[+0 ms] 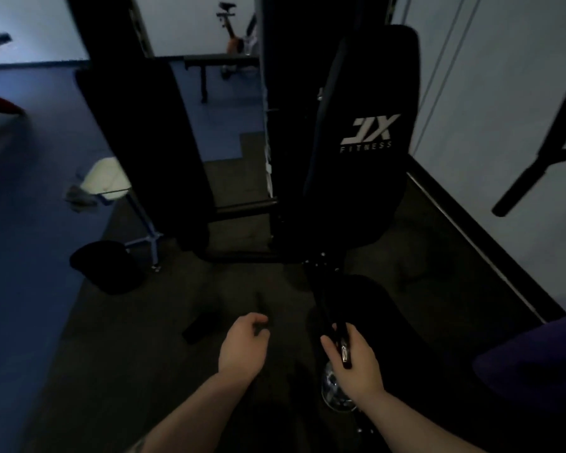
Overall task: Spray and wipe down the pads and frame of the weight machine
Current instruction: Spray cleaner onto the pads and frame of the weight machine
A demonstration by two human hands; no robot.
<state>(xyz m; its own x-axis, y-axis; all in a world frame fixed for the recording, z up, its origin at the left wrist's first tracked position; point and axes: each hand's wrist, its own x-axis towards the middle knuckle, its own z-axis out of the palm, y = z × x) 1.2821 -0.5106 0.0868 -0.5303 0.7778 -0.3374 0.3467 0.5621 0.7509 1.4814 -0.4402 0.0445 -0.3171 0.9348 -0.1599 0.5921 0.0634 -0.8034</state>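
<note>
You have two hands in view and one big black weight machine (294, 125) in front of them. The machine has two tall black pads: one back pad (366, 132) far up past your right hand, with white letters on it, and one slanted pad (151, 135) far up past your left hand. Your right hand (353, 364) has its fingers and thumb curled around a thin black handle (335, 328), which looks like the top of a spray bottle, and a round see-through part (334, 387) shows just under that hand. Your left hand (242, 344) is just beside the right one, not touching it. Its fingers are loosely curled in, and it is too dark to tell if it holds anything. The machine is very dark, so you cannot tell if its pads are wet or dry. A dark seat part (373, 308) sits right above your right hand. A dark flat thing (200, 328) lies on the floor just left of your left hand. Farther off to the left stand one small stand with white cloths (107, 178) on top and one black bin (108, 266).
</note>
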